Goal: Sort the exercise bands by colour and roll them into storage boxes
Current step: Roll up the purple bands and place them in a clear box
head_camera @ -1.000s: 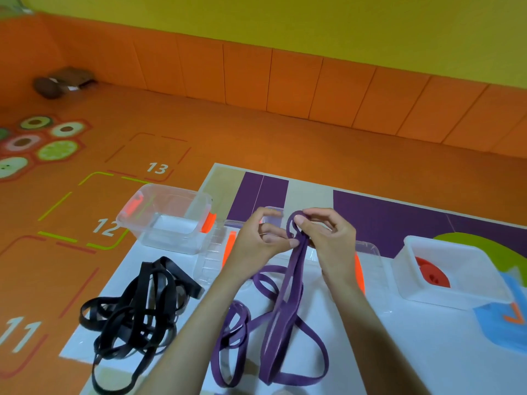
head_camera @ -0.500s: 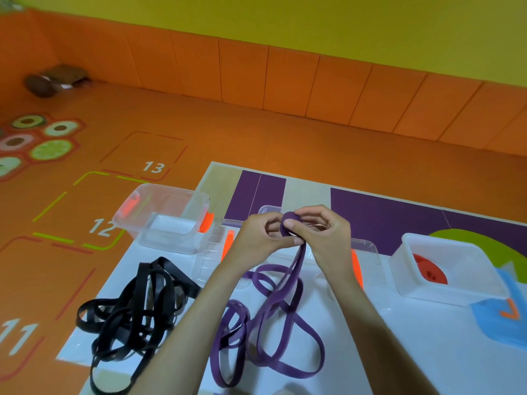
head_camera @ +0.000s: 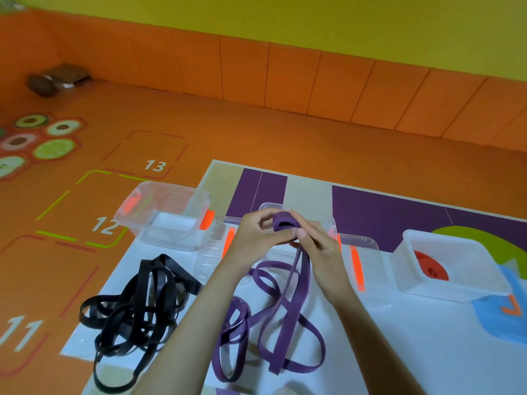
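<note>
Two hands pinch a purple band (head_camera: 288, 309), its top coiled tight.

Purple band (head_camera: 282, 217) part-rolled, black bands (head_camera: 142, 303) tangled to its left, prob. red roll (head_camera: 429, 267) boxed.

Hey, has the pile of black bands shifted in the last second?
No. The black bands lie in the same spot on the mat, just in front of the clear box.

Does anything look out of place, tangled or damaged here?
Nothing damaged or spilled. The black bands lie in a tangled heap at the left of the mat, unrolled, while the left hand and right hand roll the purple band.
</note>
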Demonstrator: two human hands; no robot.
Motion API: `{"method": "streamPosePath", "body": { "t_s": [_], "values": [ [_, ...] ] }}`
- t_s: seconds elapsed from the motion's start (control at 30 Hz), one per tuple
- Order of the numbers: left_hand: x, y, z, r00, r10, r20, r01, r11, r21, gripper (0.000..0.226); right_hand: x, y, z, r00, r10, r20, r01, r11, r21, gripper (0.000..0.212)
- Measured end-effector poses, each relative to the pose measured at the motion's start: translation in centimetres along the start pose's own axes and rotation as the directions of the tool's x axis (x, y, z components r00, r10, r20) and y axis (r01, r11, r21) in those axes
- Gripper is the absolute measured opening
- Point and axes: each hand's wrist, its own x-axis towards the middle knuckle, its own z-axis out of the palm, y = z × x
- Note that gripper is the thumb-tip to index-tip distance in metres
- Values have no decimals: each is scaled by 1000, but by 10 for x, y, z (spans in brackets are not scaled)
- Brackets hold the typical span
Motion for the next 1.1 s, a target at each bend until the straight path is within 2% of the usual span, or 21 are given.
{"method": "streamPosePath", "body": {
  "t_s": [0.07,0.13,0.2,0.27,0.43,0.53,0.6,0.67,0.77,0.9,1.0,1.1],
  "values": [
    [0,0,2,1000,-11,-28,10,999,-34,24,-3,-2,3,999,33,-15,-32,997,65,45],
    [-1,0,4,999,-24,-47,21,997,-68,21,-8,-5,6,992,60,-110,-46,991,122,46],
    [-2,1,8,998,-24,-63,21,999,-47,20,-12,-3,8,971,66,-230,-31,988,152,34],
    [-3,2,12,995,-31,-90,29,999,-27,21,-15,-1,11,955,66,-290,-16,985,171,29],
    [-10,-4,27,975,-172,-140,133,958,-252,22,-14,-1,23,942,56,-330,30,968,251,33],
    [-13,-10,24,961,-264,-76,225,915,-334,19,-12,1,20,947,43,-318,26,978,209,27],
    [-11,-8,11,956,-294,-10,282,925,-254,18,-11,1,12,962,15,-274,24,990,139,26],
    [-7,-2,-6,959,-279,50,283,956,-79,25,-11,-1,0,977,-12,-213,32,995,94,24],
    [-1,12,-27,966,-224,129,214,973,87,39,-4,-3,-19,997,-27,-73,29,999,33,24],
    [10,36,-44,948,-165,272,70,942,328,24,5,-12,-30,997,-26,79,31,998,-61,25],
    [13,41,-43,951,-150,269,43,930,365,23,5,-16,-30,997,-67,27,68,996,-50,28],
    [8,28,-28,989,-63,137,35,979,203,21,0,-9,-19,981,-1,-195,20,995,97,32]
  ]
}}
